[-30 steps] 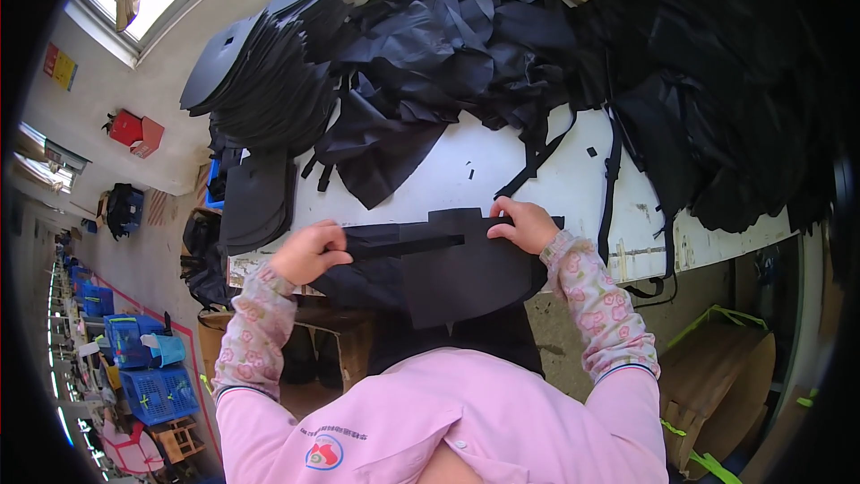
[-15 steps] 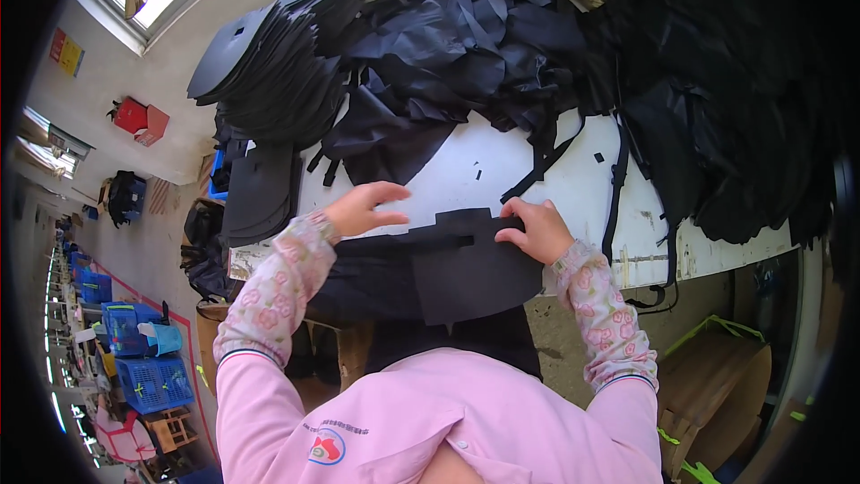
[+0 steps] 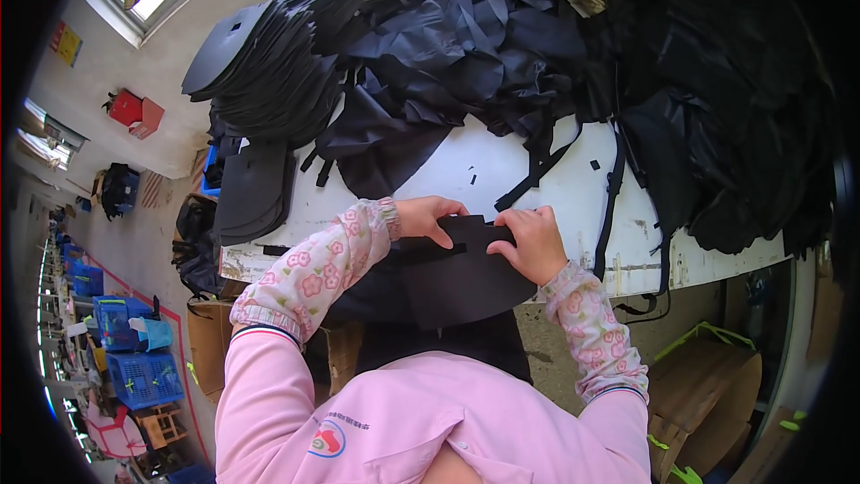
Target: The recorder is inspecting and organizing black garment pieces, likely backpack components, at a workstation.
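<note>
A flat black panel (image 3: 470, 282) with a rounded lower edge, a raised tab and a slot hangs over the table's front edge, close to my body. My right hand (image 3: 530, 240) is closed on its upper right edge, thumb on the near face. At the tab's left side, my left hand (image 3: 423, 218) has thumb and fingers curled about the top edge. Black fabric (image 3: 372, 291) lies against the panel on the left, partly hidden under my left forearm.
The white table (image 3: 448, 166) carries a tall stack of black panels (image 3: 269, 63), a shorter pile (image 3: 255, 193) and a heap of black fabric pieces (image 3: 466, 45) with dangling straps (image 3: 612, 184). More black fabric (image 3: 717, 125) hangs at right. A cardboard box (image 3: 708, 385) stands below right.
My left hand has moved right and down from above the fabric to the panel's top edge and closed there. My right hand has stayed on the panel's upper right.
</note>
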A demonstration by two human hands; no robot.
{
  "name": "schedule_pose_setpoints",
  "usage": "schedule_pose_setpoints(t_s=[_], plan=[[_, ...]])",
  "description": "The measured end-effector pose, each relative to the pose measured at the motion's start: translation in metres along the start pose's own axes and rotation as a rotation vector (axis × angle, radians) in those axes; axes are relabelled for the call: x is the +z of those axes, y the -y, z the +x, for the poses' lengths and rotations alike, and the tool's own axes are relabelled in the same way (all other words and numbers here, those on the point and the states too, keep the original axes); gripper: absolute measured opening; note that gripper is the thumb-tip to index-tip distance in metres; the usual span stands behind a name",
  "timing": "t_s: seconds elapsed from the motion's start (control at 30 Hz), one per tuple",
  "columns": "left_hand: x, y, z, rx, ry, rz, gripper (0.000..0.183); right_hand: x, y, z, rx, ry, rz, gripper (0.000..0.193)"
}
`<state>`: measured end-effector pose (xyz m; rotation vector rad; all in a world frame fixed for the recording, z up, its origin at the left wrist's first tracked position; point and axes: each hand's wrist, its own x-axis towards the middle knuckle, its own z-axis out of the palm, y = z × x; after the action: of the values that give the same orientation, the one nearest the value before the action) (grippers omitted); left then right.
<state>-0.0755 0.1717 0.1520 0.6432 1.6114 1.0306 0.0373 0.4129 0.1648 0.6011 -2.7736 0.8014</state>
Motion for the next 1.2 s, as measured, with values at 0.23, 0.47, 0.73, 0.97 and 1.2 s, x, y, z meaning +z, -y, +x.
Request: schedule_pose_setpoints(t_s=[0.23, 0.47, 0.73, 0.97, 1.2], plan=[[0.008, 0.003, 0.001, 0.031, 0.052, -0.135, 0.051, 0.001, 0.006, -0.006, -0.024, -0.052, -0.119, 0.035], [0.007, 0.000, 0.002, 0.018, 0.049, -0.169, 0.057, -0.004, 0.016, -0.009, -0.001, -0.080, -0.167, 0.035], [0.000, -0.007, 0.004, 0.001, -0.045, -0.050, 0.058, -0.002, 0.017, -0.007, 0.080, -0.056, -0.166, 0.035], [0.097, 0.018, -0.023, 0.318, -0.482, 1.131, 0.088, 0.020, -0.026, -0.002, 0.170, -0.026, -0.250, 0.035], [0.112, 0.057, -0.017, 0.274, -0.517, 1.152, 0.089, 0.049, -0.099, 0.155, 0.348, -0.146, 0.700, 0.028]])
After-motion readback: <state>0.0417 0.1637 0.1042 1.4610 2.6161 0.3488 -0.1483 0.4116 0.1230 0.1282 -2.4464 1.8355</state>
